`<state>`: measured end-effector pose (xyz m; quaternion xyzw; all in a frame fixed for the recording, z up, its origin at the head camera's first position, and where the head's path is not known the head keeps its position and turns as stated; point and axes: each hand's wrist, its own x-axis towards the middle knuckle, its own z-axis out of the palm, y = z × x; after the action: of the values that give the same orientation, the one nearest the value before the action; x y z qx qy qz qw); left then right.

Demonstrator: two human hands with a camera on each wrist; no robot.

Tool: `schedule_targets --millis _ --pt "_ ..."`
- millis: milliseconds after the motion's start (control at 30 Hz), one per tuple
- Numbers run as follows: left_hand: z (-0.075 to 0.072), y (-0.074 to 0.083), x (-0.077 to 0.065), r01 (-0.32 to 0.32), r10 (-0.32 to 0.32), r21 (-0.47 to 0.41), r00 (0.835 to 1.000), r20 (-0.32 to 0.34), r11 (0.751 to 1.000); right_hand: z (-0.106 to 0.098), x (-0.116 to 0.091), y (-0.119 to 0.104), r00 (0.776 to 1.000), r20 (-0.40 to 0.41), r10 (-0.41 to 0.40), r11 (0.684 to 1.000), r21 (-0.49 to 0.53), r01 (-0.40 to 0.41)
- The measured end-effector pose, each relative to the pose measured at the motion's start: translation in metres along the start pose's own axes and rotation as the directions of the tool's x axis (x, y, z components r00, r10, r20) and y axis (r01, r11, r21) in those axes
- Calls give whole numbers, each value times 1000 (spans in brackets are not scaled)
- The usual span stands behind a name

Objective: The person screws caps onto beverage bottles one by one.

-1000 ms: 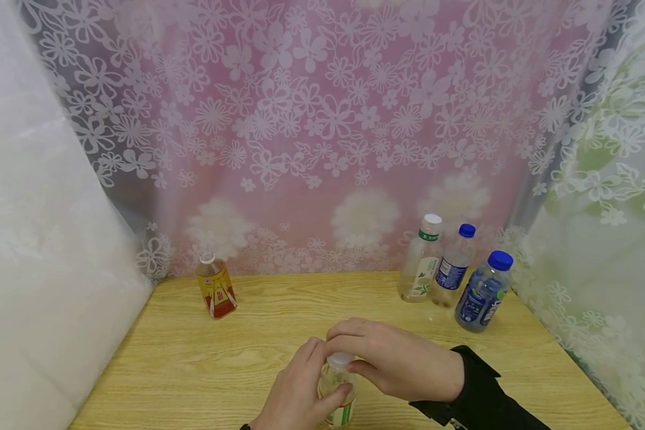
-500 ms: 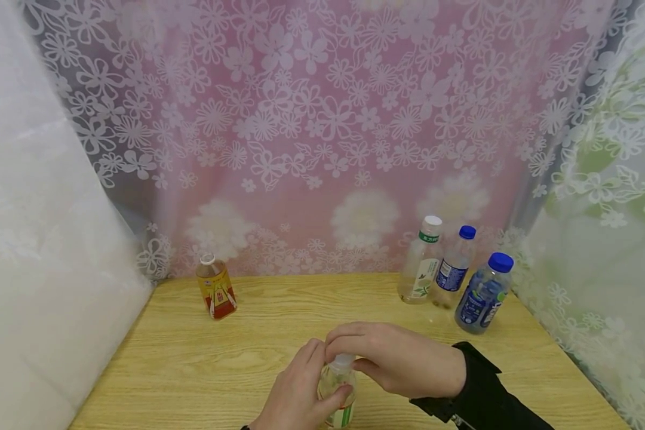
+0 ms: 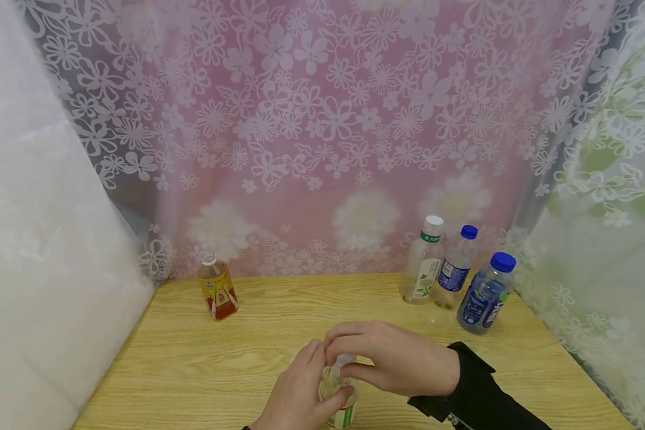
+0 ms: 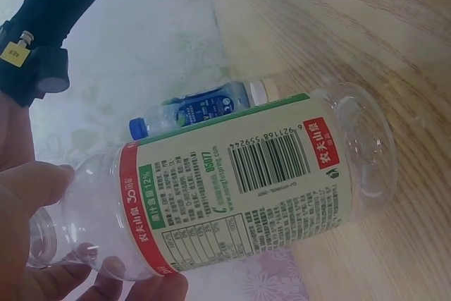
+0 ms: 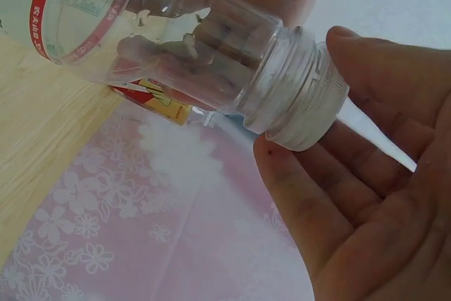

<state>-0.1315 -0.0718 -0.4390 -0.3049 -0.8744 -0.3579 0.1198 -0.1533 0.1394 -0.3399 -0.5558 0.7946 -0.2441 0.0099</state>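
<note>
A clear plastic bottle (image 4: 239,181) with a cream, red and green label stands at the table's front, seen from above in the head view. My left hand (image 3: 299,388) grips it around the shoulder, thumb in front and fingers behind. Its ribbed white cap (image 5: 310,103) sits at the mouth, and neck threads show beside it in the right wrist view. My right hand (image 3: 389,361) reaches over from the right and pinches the cap between thumb and fingertips. The bottle is see-through and looks drained of drink.
A bottle with a yellow and red label (image 3: 218,291) stands at the back left. At the back right are a white-capped bottle (image 3: 421,269), a slim blue-capped bottle (image 3: 454,272) and a wider blue-capped bottle (image 3: 484,298). Floral curtains (image 3: 301,119) hang behind the wooden table (image 3: 183,364).
My right thumb has shifted left across the cap's front, and the fingers have turned slightly around it. My left hand keeps its grip on the bottle.
</note>
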Motion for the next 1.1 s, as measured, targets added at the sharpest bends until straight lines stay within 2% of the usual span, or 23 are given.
schedule_targets --millis 133,200,400,633,1100 --pt "0 0 0 -10 11 26 1000 -7 1000 1 1 -3 996 -13 91 994 -60 -91" --pt "0 1 0 2 -2 31 1000 5 1000 1 0 -3 994 -33 107 989 -99 -110" --pt "-2 2 1 33 -34 26 999 32 999 -1 -4 -3 994 -64 86 987 -132 -94" --pt "-1 1 0 27 -28 34 999 25 999 -3 -5 -2 998 -19 65 995 -80 -66" --pt "-2 2 1 46 -47 12 998 44 999 -6 -7 -4 999 13 39 995 -94 -38"
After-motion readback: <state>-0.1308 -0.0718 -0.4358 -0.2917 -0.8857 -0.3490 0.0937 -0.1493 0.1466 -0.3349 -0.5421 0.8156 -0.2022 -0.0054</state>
